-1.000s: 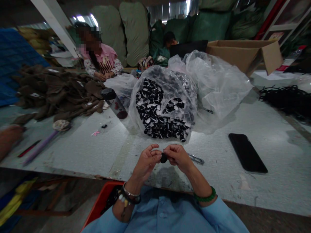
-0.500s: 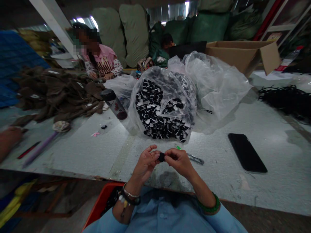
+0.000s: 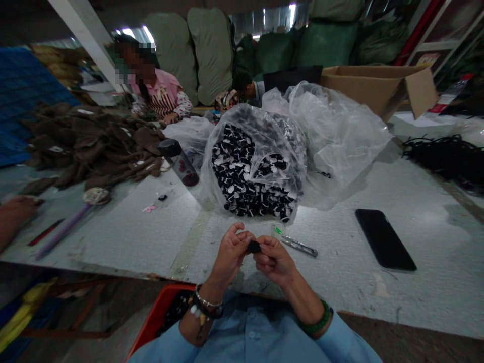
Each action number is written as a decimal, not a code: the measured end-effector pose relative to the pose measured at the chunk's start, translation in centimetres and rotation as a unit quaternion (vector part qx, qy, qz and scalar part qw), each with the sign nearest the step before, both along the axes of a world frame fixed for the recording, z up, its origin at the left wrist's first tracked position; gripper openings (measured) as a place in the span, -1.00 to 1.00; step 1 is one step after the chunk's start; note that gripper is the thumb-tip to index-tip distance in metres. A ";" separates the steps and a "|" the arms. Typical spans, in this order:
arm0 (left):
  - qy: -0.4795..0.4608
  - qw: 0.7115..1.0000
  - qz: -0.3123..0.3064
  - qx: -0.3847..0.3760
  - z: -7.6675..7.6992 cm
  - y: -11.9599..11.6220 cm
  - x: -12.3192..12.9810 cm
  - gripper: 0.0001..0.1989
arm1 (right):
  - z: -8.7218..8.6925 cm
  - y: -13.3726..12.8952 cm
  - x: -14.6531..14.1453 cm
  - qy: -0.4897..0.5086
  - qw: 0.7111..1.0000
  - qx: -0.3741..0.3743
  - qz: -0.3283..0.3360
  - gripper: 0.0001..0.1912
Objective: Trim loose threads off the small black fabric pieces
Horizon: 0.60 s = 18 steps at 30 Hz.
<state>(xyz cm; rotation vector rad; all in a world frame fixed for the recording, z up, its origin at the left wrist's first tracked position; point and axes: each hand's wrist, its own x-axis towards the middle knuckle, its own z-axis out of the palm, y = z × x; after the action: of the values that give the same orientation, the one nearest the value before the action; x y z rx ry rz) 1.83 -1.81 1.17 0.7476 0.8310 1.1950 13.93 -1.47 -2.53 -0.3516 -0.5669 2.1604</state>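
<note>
Between my two hands, just above the table's near part, is a small black piece [image 3: 253, 246], perhaps fabric; its exact kind is too small to tell. My left hand [image 3: 231, 252] pinches it between thumb and fingers from the left. From the right, the fingertips of my right hand [image 3: 275, 258] are closed on its edge. Beyond them stands an open clear plastic bag [image 3: 260, 174] full of small black and white pieces. A pair of metal thread snips or tweezers [image 3: 300, 246] with a green end lies right of my hands.
A black phone [image 3: 384, 239] lies to the right, a dark-lidded bottle [image 3: 178, 162] to the left. Brown knitted items [image 3: 94, 141] are heaped at far left, near a seated co-worker [image 3: 161, 93]. A cardboard box [image 3: 366, 83] stands behind, black cords [image 3: 446, 156] at right.
My right hand has shifted slightly left and down, its fingers more curled. The black piece has turned a little between my fingers. A co-worker at the back has bent lower.
</note>
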 end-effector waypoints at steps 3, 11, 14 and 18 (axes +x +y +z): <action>0.013 1.000 0.009 0.016 -0.1 0.0 0.4 -0.71 | -0.2 -0.2 0.2 0.029 0.999 0.008 0.040 -0.86; 0.090 0.991 0.066 0.068 -1.3 0.3 0.2 -0.78 | 0.2 -0.1 0.0 -0.061 0.993 -0.029 -0.098 -0.94; 0.076 0.993 0.072 0.062 -1.4 0.1 0.4 -0.77 | 0.1 -0.4 -0.2 -0.004 0.998 -0.043 -0.037 -0.90; 0.052 0.997 0.040 0.037 -1.0 -0.1 0.6 -0.73 | -0.3 -0.5 0.2 0.021 0.999 -0.016 0.020 -0.85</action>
<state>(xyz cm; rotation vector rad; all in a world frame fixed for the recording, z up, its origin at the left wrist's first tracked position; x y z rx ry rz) 2.38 -1.93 0.17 0.8492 0.9143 1.2725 14.17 -1.95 -2.78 -0.3151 -0.5196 2.2121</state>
